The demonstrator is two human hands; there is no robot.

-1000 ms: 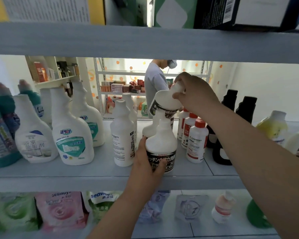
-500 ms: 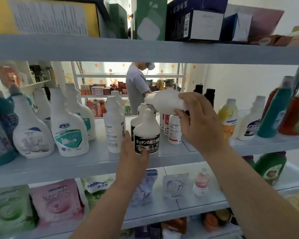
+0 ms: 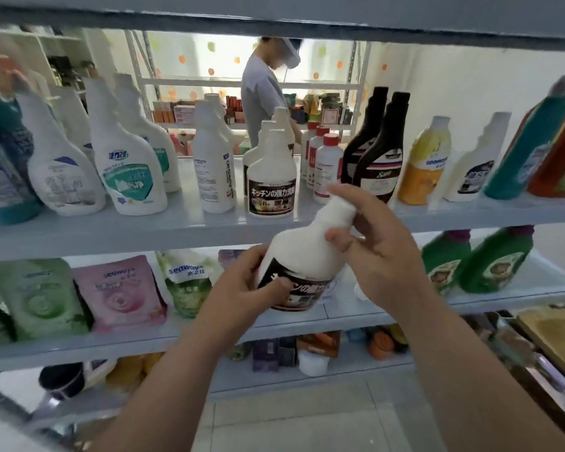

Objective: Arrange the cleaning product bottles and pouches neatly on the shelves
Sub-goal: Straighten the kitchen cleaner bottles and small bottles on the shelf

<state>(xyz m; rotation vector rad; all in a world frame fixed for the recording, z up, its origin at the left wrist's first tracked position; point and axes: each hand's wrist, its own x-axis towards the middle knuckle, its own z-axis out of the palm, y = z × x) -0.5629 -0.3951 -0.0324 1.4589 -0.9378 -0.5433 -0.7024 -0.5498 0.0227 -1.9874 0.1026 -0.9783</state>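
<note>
Both hands hold a white bottle with a dark brown label (image 3: 302,256), tilted, out in front of the shelves. My left hand (image 3: 242,285) grips its labelled base. My right hand (image 3: 372,246) wraps its neck. A matching white bottle (image 3: 272,177) stands upright on the middle shelf (image 3: 144,230), with two more like it in a row behind. Left of it stand white spray bottles (image 3: 128,164) and a tall white bottle (image 3: 213,168). Green and pink pouches (image 3: 118,293) stand on the lower shelf.
Red-capped white bottles (image 3: 328,168), two black bottles (image 3: 377,151), a yellow bottle (image 3: 424,161) and green and orange bottles fill the middle shelf's right side. Green bottles (image 3: 496,259) stand lower right. Behind the shelving a person (image 3: 263,93) stands at another rack.
My right hand brought the white bottle down from above the middle shelf to in front of the lower one. My left hand let go of the standing bottle and took the held bottle's base.
</note>
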